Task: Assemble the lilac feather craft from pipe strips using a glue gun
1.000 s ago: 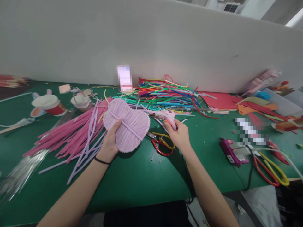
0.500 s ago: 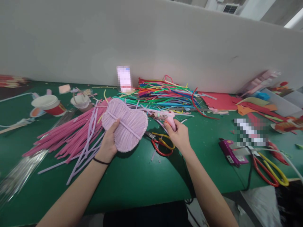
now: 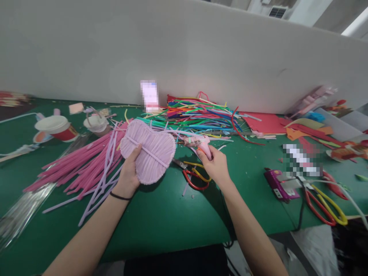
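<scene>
My left hand [image 3: 130, 174] holds a lilac heart-shaped piece [image 3: 155, 166] covered in rows of pipe cleaners, thumb lying across its face. A single strip runs slantwise over the rows. In my right hand [image 3: 217, 165] is a pink hot glue gun [image 3: 204, 145], its nozzle pointing left toward the heart's right edge. Whether the nozzle touches the heart I cannot tell. Under the gun, scissors [image 3: 188, 180] with red and yellow handles lie on the green table [image 3: 172, 226]. Lilac pipe cleaners [image 3: 105, 172] rest left of the heart, near my left wrist.
Pink pipe cleaners [image 3: 77, 161] spread at left, near a paper cup [image 3: 54, 126]. Multicoloured pipe cleaners [image 3: 198, 115] are heaped by the grey partition [image 3: 115, 50], where a phone [image 3: 149, 96] leans. On the right are a purple box [image 3: 278, 186], more scissors [image 3: 322, 207] and red sheets [image 3: 264, 124].
The view has shifted slightly. The heart-shaped piece has moved a little left, and both hands keep their holds.
</scene>
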A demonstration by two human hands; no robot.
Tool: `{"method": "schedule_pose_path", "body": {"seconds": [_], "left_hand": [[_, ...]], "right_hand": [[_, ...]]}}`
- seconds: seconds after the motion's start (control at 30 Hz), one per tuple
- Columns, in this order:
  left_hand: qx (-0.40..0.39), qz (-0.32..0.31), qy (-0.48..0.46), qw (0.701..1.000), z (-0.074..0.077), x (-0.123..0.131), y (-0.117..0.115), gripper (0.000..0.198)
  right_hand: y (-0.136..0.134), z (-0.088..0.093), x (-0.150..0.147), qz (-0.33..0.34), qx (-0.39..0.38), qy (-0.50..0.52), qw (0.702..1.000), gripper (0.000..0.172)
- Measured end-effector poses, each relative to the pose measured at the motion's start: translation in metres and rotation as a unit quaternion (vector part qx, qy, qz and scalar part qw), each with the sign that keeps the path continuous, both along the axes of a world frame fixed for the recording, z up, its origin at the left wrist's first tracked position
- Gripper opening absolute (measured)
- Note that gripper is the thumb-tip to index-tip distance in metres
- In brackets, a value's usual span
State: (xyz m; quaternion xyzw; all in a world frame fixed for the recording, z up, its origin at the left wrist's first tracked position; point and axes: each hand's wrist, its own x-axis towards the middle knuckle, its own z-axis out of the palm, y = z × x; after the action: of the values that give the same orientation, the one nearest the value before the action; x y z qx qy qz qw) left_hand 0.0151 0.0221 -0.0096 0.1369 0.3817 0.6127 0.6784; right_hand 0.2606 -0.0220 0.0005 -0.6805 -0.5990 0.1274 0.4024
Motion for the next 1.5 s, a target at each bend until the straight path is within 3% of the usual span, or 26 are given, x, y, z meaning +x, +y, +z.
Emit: {"method": "schedule_pose_path", "body": {"seconds": [0.4,1.27,1.5], "left_hand": [[-0.009,0.026,-0.013,1.0,0.007,-0.002,0.0,0.043],[-0.006,0.033,-0.011,0.999,0.008,-0.002,0.001,0.035],[0.005,0.049,-0.016,0.999,0.007,-0.004,0.002,0.035]], "right_hand": [[-0.001,-0.001,-0.002,0.008,0.003,-0.009,1.0,0.032],[-0.002,0.0,-0.007,0.032,-0.019,-0.01,0.999,0.029],[-0.005,0.003,-0.013,0.024,-0.024,-0.027,0.999,0.038]]}}
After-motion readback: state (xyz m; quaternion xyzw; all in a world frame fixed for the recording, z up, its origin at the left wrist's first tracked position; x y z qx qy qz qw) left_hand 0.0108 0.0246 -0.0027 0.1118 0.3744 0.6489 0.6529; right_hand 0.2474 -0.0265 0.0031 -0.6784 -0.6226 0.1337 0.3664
